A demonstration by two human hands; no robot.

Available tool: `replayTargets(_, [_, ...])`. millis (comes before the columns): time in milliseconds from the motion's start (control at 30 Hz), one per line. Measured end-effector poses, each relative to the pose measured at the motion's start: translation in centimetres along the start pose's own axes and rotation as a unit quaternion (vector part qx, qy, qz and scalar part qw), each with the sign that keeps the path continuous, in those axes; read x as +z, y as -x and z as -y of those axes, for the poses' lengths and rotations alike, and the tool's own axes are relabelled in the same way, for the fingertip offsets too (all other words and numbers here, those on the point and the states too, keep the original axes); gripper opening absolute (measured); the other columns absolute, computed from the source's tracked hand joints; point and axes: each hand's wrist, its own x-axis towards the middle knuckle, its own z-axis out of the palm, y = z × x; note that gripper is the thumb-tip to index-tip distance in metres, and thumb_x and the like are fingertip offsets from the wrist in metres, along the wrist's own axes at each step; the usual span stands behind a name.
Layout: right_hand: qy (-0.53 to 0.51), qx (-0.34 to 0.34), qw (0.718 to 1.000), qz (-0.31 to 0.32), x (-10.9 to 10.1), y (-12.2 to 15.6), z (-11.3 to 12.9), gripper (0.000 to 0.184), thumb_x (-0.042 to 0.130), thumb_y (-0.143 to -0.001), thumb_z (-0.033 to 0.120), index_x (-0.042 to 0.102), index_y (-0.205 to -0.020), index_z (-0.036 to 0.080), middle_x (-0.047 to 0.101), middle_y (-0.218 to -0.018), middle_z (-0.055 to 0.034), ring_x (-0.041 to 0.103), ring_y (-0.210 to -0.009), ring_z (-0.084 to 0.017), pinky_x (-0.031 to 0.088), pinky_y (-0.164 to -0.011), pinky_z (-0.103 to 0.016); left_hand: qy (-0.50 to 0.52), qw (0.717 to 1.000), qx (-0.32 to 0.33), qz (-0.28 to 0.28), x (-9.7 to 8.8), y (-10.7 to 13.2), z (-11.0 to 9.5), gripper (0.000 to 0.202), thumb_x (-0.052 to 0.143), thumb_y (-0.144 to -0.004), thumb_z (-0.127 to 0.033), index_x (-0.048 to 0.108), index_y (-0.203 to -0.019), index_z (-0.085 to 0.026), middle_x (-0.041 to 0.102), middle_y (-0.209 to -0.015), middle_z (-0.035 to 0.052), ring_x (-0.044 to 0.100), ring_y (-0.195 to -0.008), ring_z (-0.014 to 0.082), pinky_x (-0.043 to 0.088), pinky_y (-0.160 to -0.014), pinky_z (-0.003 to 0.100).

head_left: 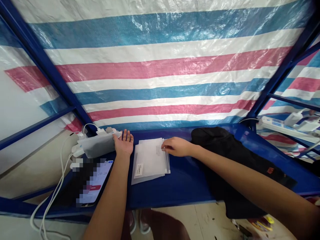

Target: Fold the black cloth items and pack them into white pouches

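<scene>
A small stack of frosted white plastic zip bags [150,158] lies flat on the blue surface in front of me. The top bag has small print, and a white label shows near the stack's lower left corner. My right hand [177,146] has its fingers closed at the stack's upper right edge, pinching a bag there. To the left, my left hand [124,143] is turned palm up with fingers stretched out. Its thumb side touches the end of a grey-white plastic bag [98,145]; whether the thumb grips it I cannot tell.
A lit phone [96,183], partly pixelated, lies left of my forearm. White chargers and cables [62,170] crowd the left edge. Black cloth [225,166] lies under my right arm. Blue metal posts [272,80] and a striped sheet [162,66] enclose the back; a power strip [282,128] is at right.
</scene>
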Motion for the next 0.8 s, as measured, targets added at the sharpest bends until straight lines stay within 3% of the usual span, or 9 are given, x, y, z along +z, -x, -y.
replayTargets(133, [-0.017,0.076,0.995,-0.056,3.8,-1.9,-3.3,0.014,0.068,-0.101,0.019,0.079,-0.110,0.019,0.079,-0.089,-0.0044,0.068,-0.075,-0.018,0.045,-0.072,-0.028,-0.007,0.999,0.036,-0.011,0.0,-0.6,0.6,0.033,0.046,-0.116,-0.051,0.068,-0.109,-0.028,0.074,-0.104,0.0019,0.067,-0.076,0.0099,0.053,-0.067,0.020])
replayTargets(267, [-0.067,0.086,0.992,-0.067,4.4,-1.0,-3.8,0.015,0.068,-0.101,0.019,0.079,-0.110,0.019,0.078,-0.089,-0.0025,0.068,-0.075,-0.017,0.044,-0.071,-0.027,-0.043,0.995,0.085,-0.015,0.2,0.1,0.9,0.021,0.055,-0.113,-0.037,0.072,-0.106,-0.025,0.066,-0.082,-0.0029,0.057,-0.061,0.0067,0.046,-0.060,0.018])
replayTargets(433, [-0.030,0.072,0.994,-0.072,4.4,-0.8,-3.2,0.009,0.068,-0.102,0.023,0.077,-0.103,0.020,0.077,-0.088,-0.0031,0.064,-0.074,-0.017,0.040,-0.069,-0.028,-0.132,0.977,0.133,0.104,1.2,1.7,1.2,0.024,0.078,-0.096,-0.039,0.069,-0.086,-0.019,0.061,-0.072,-0.0024,0.057,-0.062,0.0094,0.046,-0.061,0.021])
replayTargets(500, [0.001,0.065,0.995,-0.070,4.6,-0.8,-3.0,0.016,0.071,-0.103,0.030,0.074,-0.091,0.020,0.073,-0.081,-0.0026,0.059,-0.069,-0.016,0.035,-0.065,-0.028,-0.204,0.956,0.142,0.157,1.4,2.1,1.4,0.024,0.079,-0.090,-0.034,0.065,-0.076,-0.019,0.059,-0.068,-0.0014,0.054,-0.059,0.0107,0.044,-0.058,0.023])
replayTargets(600, [0.012,0.051,0.996,-0.069,4.6,-0.7,-2.8,0.028,0.071,-0.103,0.036,0.068,-0.080,0.020,0.069,-0.075,-0.0013,0.054,-0.065,-0.015,0.031,-0.063,-0.029,-0.332,0.902,0.177,0.214,1.2,2.3,1.7,0.027,0.075,-0.087,-0.033,0.063,-0.066,-0.021,0.058,-0.064,0.0002,0.050,-0.057,0.0120,0.042,-0.057,0.025])
replayTargets(700, [-0.011,0.033,0.995,-0.090,4.4,-0.3,-2.7,0.029,0.068,-0.105,0.036,0.066,-0.081,0.020,0.068,-0.076,-0.0006,0.054,-0.065,-0.014,0.033,-0.064,-0.029,-0.425,0.844,0.191,0.266,0.9,2.5,2.1,0.039,0.072,-0.087,-0.041,0.057,-0.057,-0.022,0.053,-0.060,0.0001,0.046,-0.059,0.0137,0.040,-0.058,0.026])
replayTargets(800, [-0.026,0.027,0.990,-0.136,4.3,-0.1,-2.7,0.016,0.066,-0.106,0.032,0.070,-0.095,0.021,0.068,-0.078,0.0009,0.056,-0.067,-0.015,0.036,-0.066,-0.029,-0.467,0.813,0.165,0.308,1.0,2.8,2.7,0.043,0.073,-0.086,-0.047,0.056,-0.056,-0.022,0.051,-0.059,-0.0004,0.045,-0.060,0.0149,0.041,-0.061,0.028])
